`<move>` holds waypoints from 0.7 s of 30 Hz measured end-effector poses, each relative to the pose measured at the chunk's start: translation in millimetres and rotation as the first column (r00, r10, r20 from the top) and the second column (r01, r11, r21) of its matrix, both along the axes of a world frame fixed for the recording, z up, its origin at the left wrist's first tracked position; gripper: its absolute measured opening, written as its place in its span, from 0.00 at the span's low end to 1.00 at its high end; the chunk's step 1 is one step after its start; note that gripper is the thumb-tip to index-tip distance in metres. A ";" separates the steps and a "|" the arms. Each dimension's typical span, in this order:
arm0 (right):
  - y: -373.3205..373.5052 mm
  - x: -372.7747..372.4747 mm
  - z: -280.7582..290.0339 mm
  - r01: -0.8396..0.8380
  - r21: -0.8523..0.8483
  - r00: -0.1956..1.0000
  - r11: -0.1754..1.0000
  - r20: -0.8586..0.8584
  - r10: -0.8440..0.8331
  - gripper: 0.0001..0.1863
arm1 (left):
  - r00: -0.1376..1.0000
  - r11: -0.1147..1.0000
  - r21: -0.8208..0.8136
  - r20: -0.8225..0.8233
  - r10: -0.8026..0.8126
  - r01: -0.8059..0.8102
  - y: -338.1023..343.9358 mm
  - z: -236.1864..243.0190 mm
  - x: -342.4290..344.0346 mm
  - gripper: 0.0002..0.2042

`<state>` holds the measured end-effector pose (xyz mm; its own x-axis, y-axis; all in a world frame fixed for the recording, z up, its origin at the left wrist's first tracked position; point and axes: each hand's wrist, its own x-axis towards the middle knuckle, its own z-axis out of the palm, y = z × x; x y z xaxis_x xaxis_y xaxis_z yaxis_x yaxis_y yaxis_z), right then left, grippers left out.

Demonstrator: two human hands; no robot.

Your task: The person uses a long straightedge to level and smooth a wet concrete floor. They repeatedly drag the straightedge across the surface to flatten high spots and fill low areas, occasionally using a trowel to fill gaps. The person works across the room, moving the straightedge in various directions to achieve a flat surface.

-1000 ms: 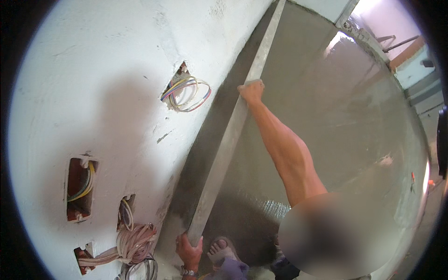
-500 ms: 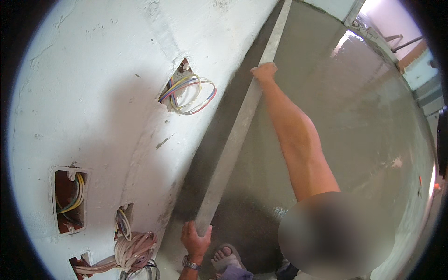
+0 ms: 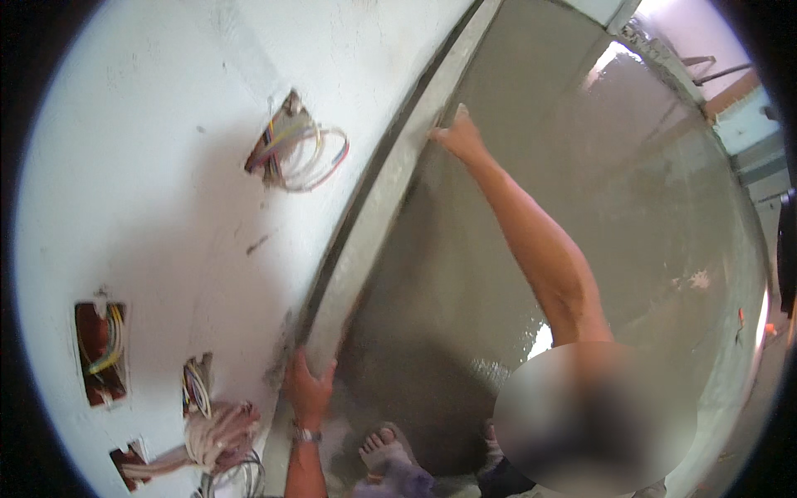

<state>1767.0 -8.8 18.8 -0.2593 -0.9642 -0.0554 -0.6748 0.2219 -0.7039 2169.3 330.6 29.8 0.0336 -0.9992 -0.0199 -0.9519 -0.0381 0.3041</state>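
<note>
Long bar (image 3: pixel 374 216) runs from 7 o'clock up past 12, on the grey floor (image 3: pixel 647 207) alongside the white wall (image 3: pixel 149 83), dark strip between. Left hand (image 3: pixel 310 390) at 7, thumb and fingers closed around the bar's near end, a bit blurred. Right hand (image 3: pixel 458 139) at 1, fingers spread in a V, tip at or just beside the bar's edge; contact unclear. To handle it well, I'd want a firm right-hand hold, even pressure from both hands, and bar level along its length, probably slow, since the floor looks wet. Wall edge limits travel toward 9; watch the wire loops (image 3: pixel 290 135) at 10–11 and cable bundle (image 3: pixel 220 436) at 7–8. More room toward 3, where floor stretches wide; sandalled foot (image 3: pixel 384 448) near 6 needs clearance.
</note>
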 end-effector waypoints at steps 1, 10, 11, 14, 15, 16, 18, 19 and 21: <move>23.6 6.5 -6.5 -0.039 -0.038 0.998 0.999 -0.048 0.037 0.55 | 1.000 1.000 0.011 0.019 0.013 -0.014 -3.0 -1.1 5.2 0.32; 268.2 -34.2 40.5 -0.266 0.163 0.952 0.950 0.203 0.231 0.52 | 0.990 0.999 -0.017 0.134 0.035 -0.033 -15.9 -28.3 23.5 0.34; 288.4 -40.7 39.6 -0.266 0.181 0.950 0.947 0.217 0.225 0.52 | 0.988 0.998 0.022 0.147 0.056 -0.060 -16.8 -27.7 16.9 0.34; 337.2 -51.9 37.5 -0.226 0.225 0.952 0.948 0.256 0.166 0.52 | 0.967 0.999 -0.005 0.252 0.034 -0.034 -15.7 -30.9 4.1 0.35; 351.8 -51.5 34.6 -0.208 0.240 0.953 0.948 0.270 0.140 0.51 | 0.966 0.999 -0.011 0.257 0.038 -0.037 -16.2 -32.2 3.5 0.36; 366.1 -50.8 31.2 -0.208 0.257 0.951 0.944 0.280 0.133 0.52 | 0.965 0.999 -0.016 0.259 0.045 -0.042 -16.1 -35.3 2.9 0.36; 392.5 -50.1 22.5 -0.203 0.292 0.948 0.934 0.298 0.113 0.52 | 0.961 1.000 0.004 0.276 0.020 -0.022 -17.7 -32.2 -5.3 0.37; 405.6 -48.4 20.9 -0.217 0.315 0.946 0.924 0.301 0.120 0.52 | 0.956 1.000 0.030 0.292 -0.011 0.003 -19.5 -25.3 -12.2 0.38; 421.7 -39.2 22.4 -0.259 0.338 0.938 0.905 0.312 0.152 0.52 | 0.937 0.999 0.031 0.347 -0.042 0.033 -23.3 -18.9 -11.1 0.39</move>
